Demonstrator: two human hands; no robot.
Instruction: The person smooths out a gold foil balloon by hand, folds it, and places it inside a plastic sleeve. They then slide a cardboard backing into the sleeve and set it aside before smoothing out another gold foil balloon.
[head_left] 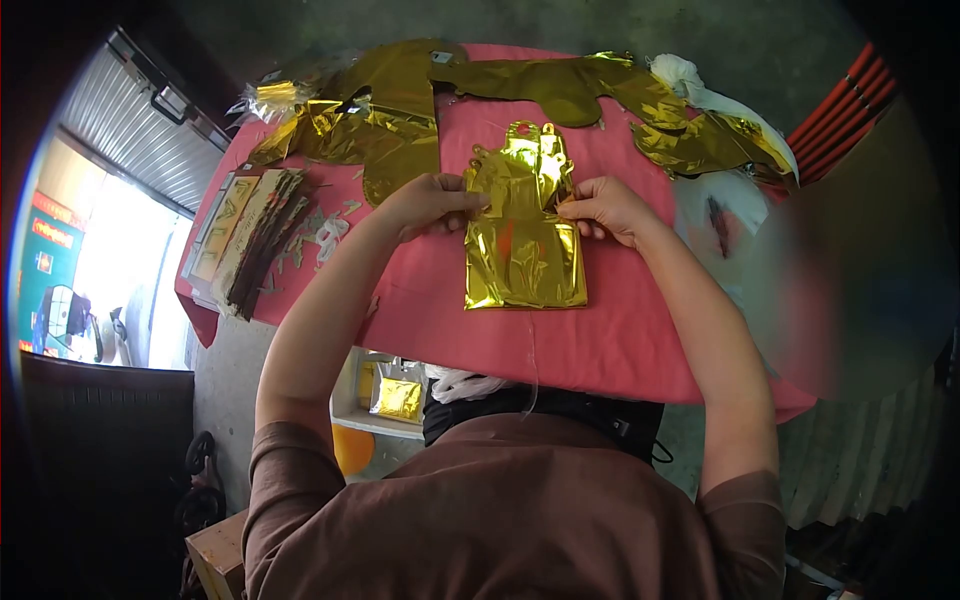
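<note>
I see my left hand (pixel 432 205) pinching the left edge of a gold foil balloon (pixel 523 235) that lies flat near the centre of the frame, on a pink tablecloth (pixel 620 330). My right hand (pixel 605 208) grips the balloon's right edge at about the same height, fingers closed on the foil. Both hands meet the balloon around its middle; its lower part spreads out flat toward me, and its upper part, with small loops at the top, points away.

Across the upper part of the frame lies a spread of gold foil sheets (pixel 390 120), crumpled and overlapping, reaching from the upper left to the upper right. At the left edge of the cloth sits a stack of flat packets (pixel 250 240), with small scraps of paper just beside it. At the right, a white plastic bag (pixel 725 215) rests on the cloth near my right forearm. Below the table edge, lower centre, another gold piece (pixel 400 398) sits on a white shelf.
</note>
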